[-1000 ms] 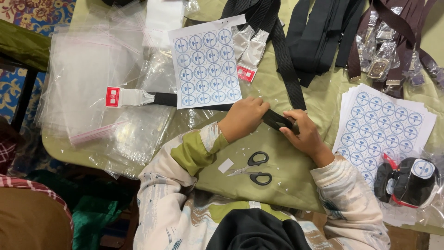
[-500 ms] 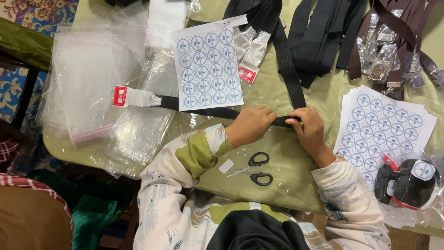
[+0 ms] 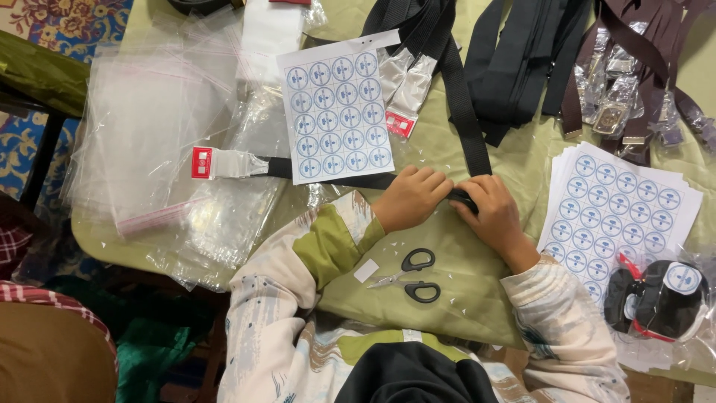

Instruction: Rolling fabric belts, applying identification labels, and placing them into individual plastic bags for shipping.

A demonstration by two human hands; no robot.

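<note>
My left hand [image 3: 412, 198] and my right hand [image 3: 492, 211] are side by side on a black belt [image 3: 358, 180] that lies flat across the olive tablecloth. Both hands curl over the belt's right end, where it is rolled up between them. The belt's far left end carries a buckle in a clear wrap with a red tag [image 3: 222, 163]. A sheet of round blue-and-white stickers [image 3: 337, 106] lies over the belt's middle. Black-handled scissors [image 3: 409, 275] rest just below my hands.
A pile of clear plastic bags [image 3: 149, 142] covers the left side. More black and brown belts [image 3: 522, 52] lie at the back. A stack of sticker sheets [image 3: 623, 205] sits at right, above bagged rolled belts [image 3: 660, 298]. A small white label [image 3: 366, 270] lies near the scissors.
My hands have moved closer together and slightly left along the belt as its right end rolls up. The belt's tagged left end has slid to the right, toward the sticker sheet.
</note>
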